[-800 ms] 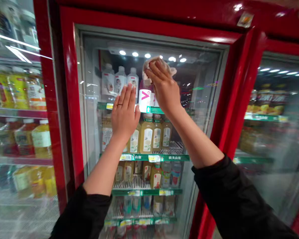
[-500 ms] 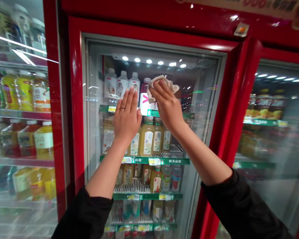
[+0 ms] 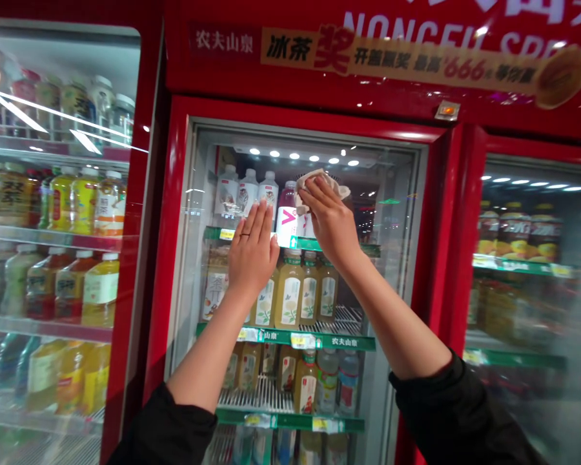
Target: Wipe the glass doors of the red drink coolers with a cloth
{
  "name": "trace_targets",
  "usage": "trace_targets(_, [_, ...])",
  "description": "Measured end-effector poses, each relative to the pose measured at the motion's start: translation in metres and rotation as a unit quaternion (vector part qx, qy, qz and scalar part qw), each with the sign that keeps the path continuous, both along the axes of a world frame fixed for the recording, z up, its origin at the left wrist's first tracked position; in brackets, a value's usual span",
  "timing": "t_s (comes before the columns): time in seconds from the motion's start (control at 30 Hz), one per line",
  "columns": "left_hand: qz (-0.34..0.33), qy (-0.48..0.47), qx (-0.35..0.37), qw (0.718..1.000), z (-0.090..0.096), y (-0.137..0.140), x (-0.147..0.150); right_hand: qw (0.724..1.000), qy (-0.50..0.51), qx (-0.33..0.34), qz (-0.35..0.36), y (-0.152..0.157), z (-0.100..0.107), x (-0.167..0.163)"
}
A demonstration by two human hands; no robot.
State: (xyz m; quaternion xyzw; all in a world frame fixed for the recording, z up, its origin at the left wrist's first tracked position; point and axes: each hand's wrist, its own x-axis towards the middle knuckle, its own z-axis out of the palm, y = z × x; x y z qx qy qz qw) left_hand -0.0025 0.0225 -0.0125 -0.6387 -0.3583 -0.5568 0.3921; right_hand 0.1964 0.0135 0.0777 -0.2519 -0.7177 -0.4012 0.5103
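In the head view, my left hand (image 3: 252, 252) lies flat on the glass door (image 3: 392, 271) of a red drinks fridge, fingers stretched out and a thin ring on one of them. To its right, my right hand (image 3: 332, 223) presses a crumpled whitish cloth (image 3: 304, 192) against the same pane, near the top. The fingers bend over the cloth and hide part of it. Behind the glass, between the hands, stands a pink-capped bottle with a white label (image 3: 287, 223). White bottles (image 3: 248, 190) and yellow juice bottles (image 3: 289, 297) fill nearby shelf places.
The red door frame (image 3: 300, 116) surrounds the pane. A small orange-lit switch (image 3: 448, 111) sits above its right corner. On the left is another fridge with several rows of bottles (image 3: 84, 200); a further glass-fronted fridge with dark bottles (image 3: 513, 226) stands right.
The view has tilted upward, bringing the banner above the door into sight. My left hand stays flat on the glass, and my right hand with the cloth shows little movement against the pane.
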Motion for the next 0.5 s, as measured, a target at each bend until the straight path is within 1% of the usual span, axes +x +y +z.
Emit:
trace_targets(0.07, [0.01, 0.003, 0.013, 1.0, 0.0, 0.001, -0.001, 1.0, -0.017, 0.0, -0.002, 0.001, 0.013, 0.001])
trace_targets(0.17, [0.024, 0.008, 0.027, 0.999, -0.001, 0.001, -0.002, 1.0, -0.002, 0.008, -0.011, 0.002, 0.027, 0.012])
trace_targets(0.23, [0.027, 0.007, 0.025, 0.999, -0.001, 0.002, -0.002, 1.0, 0.012, 0.013, -0.016, 0.002, 0.024, 0.021])
trace_targets(0.3, [0.027, 0.003, 0.019, 0.999, -0.001, 0.003, -0.001, 1.0, 0.012, 0.011, -0.019, 0.0, 0.013, 0.027])
trace_targets(0.4, [0.027, -0.001, 0.012, 1.0, -0.001, 0.003, 0.001, 1.0, -0.015, -0.004, -0.023, -0.004, 0.001, 0.025])
trace_targets(0.5, [0.03, 0.003, 0.002, 1.0, -0.001, 0.001, 0.0, 0.998, -0.053, -0.025, -0.03, -0.007, 0.008, 0.02])
